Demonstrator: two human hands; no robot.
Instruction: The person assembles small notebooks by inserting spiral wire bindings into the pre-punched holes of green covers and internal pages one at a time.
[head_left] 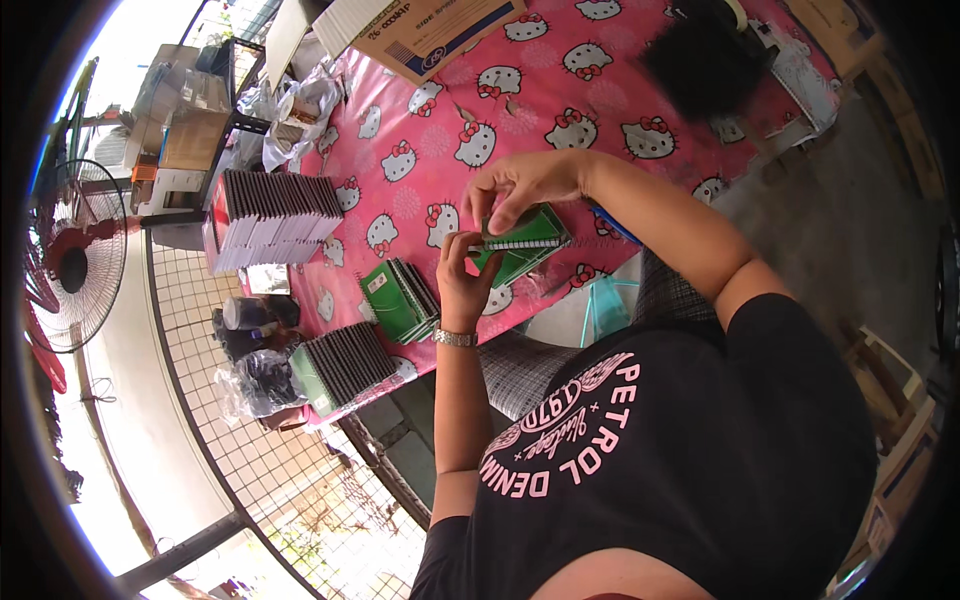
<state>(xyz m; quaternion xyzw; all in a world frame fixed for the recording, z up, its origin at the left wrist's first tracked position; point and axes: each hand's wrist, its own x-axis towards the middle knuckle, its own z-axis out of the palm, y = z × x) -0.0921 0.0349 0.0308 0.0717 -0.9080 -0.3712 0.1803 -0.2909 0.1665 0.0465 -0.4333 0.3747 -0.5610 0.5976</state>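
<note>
A green notebook (530,229) with a wire spiral along its edge is at the table's near side, in front of me. My left hand (467,280), with a metal watch at its wrist, grips the notebook by its left end. Over that same end, my right hand (530,188) is closed, thumb and fingertips bent together at the spiral. What the right fingertips hold is too small to make out. A loose length of spiral wire (600,243) seems to stick out past the notebook's right end. Left of my hands lies a small stack of green spiral notebooks (397,300).
Toward the left edge stand a row of dark-spined notebooks (350,365) and a taller stack (275,215). A cardboard box (425,40) sits at the back, a blurred black object (705,65) at the far right. A fan (75,260) is beyond the table's left side.
</note>
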